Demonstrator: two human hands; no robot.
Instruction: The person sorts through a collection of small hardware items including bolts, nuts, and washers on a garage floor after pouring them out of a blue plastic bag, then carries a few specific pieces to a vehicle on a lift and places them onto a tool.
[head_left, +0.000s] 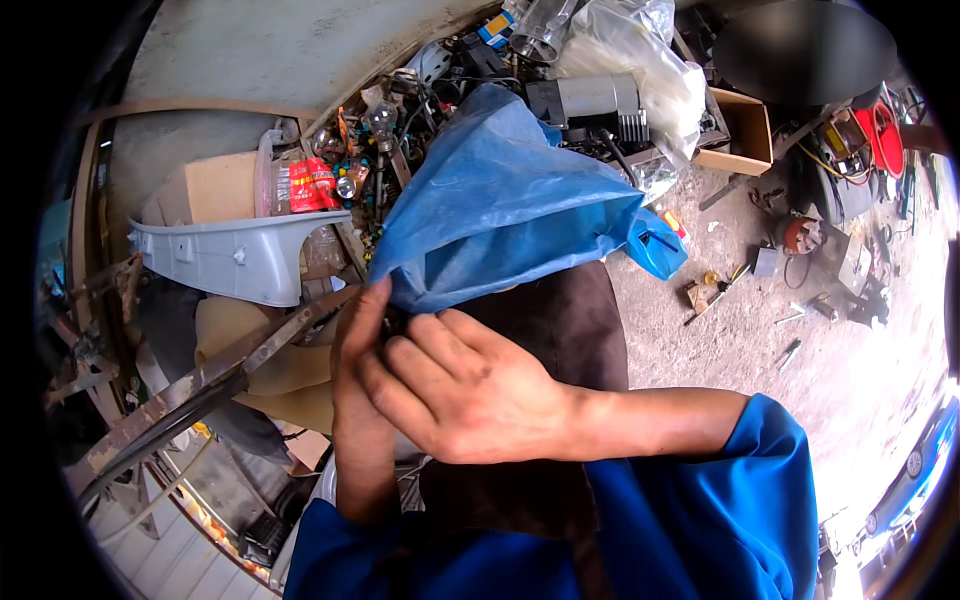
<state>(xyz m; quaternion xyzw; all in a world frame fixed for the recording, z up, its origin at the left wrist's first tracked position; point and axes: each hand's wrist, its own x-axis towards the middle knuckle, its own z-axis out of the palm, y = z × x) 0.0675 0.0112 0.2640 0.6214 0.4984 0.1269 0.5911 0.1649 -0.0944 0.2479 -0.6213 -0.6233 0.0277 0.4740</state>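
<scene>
A blue plastic bag (495, 180) is spread in front of me, its mouth gaping towards my body. My left hand (364, 360) pinches the bag's near left corner, thumb or finger pressed against the film. Close beside it, my right hand (457, 382) is curled with its knuckles up at the bag's lower edge. The fingertips of the right hand are hidden behind the hand itself. Under the bag show the dark brown trousers (555, 322) over my legs. What lies inside the bag, if anything, cannot be made out.
Behind the bag are heaped bulbs (381, 124), an electric motor (596, 101) and clear plastic bags (622, 52). A white plastic panel (225, 255) and a rusty metal bar (172, 390) lie left. On the right, a cardboard box (739, 131) and scattered tools rest near the concrete floor (675, 352).
</scene>
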